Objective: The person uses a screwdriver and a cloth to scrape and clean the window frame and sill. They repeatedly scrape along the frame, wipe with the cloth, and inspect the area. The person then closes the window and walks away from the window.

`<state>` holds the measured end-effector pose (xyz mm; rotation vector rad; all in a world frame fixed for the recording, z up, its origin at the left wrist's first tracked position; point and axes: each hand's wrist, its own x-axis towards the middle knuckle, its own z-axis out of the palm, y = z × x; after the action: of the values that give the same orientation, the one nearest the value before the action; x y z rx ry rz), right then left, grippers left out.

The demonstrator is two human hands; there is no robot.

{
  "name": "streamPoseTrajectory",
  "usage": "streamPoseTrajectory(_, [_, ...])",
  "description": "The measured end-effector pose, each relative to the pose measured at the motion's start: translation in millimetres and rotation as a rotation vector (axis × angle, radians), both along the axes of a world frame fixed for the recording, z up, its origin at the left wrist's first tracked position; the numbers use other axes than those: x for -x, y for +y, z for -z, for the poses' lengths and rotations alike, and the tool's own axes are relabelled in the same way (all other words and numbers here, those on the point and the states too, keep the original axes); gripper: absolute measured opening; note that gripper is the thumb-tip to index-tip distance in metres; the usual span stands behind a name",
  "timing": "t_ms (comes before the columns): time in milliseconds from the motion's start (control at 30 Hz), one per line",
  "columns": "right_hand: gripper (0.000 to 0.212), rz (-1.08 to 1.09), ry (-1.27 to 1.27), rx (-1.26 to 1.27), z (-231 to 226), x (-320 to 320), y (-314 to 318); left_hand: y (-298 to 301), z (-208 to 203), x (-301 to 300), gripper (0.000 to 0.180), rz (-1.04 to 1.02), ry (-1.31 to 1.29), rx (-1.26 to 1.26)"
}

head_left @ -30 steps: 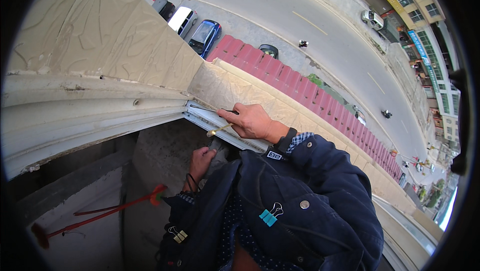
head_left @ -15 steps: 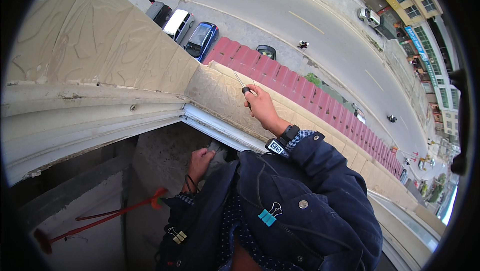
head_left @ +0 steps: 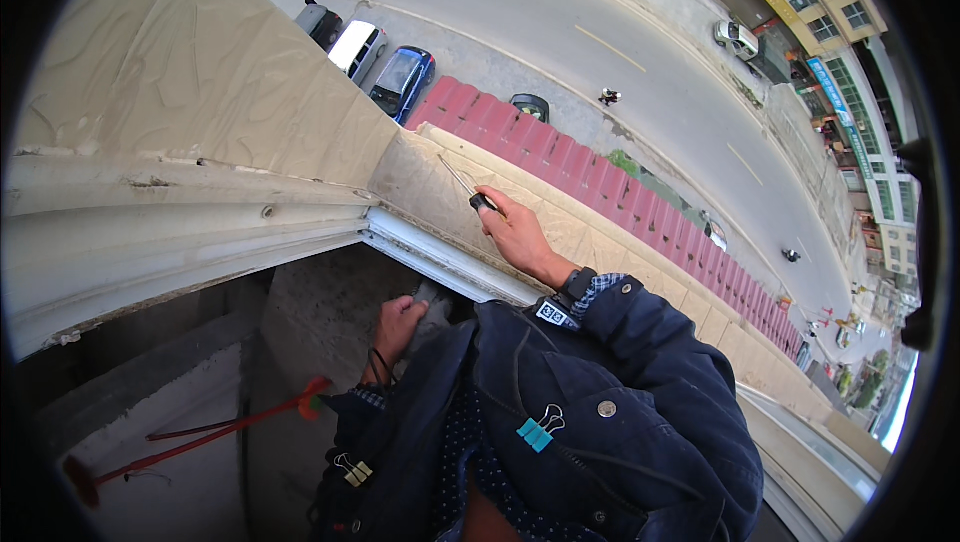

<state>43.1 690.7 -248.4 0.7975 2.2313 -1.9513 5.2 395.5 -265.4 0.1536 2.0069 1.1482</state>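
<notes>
My right hand reaches out over the beige outer ledge, its fingers wrapped round a screwdriver with a dark handle and a thin metal shaft. The shaft points up and left across the ledge; I cannot tell whether its tip touches. Below the white window frame track, on the inner side, my left hand is closed beside a grey, cloth-like bundle. What its fingers grip is partly hidden.
A wrinkled beige wall rises at the left, above a pale frame rail. Beyond the ledge lie a red corrugated roof and, far below, a road with vehicles. A red-handled tool leans inside at lower left.
My right hand has shifted left and slightly down with the screwdriver, whose shaft now slants further left over the ledge. My left hand stays put. Vehicles on the road have moved.
</notes>
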Motion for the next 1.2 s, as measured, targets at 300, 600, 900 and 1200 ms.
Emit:
streamPoseTrajectory(300, [0.038,-0.504,0.337,-0.398,-29.3,-19.5,-24.4,-15.2,-1.7,-6.0,0.035,-0.103,0.026,-0.023])
streamPoseTrajectory(600, [0.039,-0.492,0.295,-0.460,-30.1,-23.2,-34.6,-43.0,-26.2,-2.0,0.027,-0.091,0.036,-0.126])
streamPoseTrajectory(900, [0.042,-0.353,0.287,-0.282,-38.0,-30.7,-39.4,-39.4,-102.7,20.5,0.020,0.074,-0.078,-0.662])
streamPoseTrajectory(1200, [0.042,-0.137,0.278,-0.316,-36.1,-52.2,-41.0,4.5,-62.5,42.2,0.022,-0.080,-0.287,-0.368])
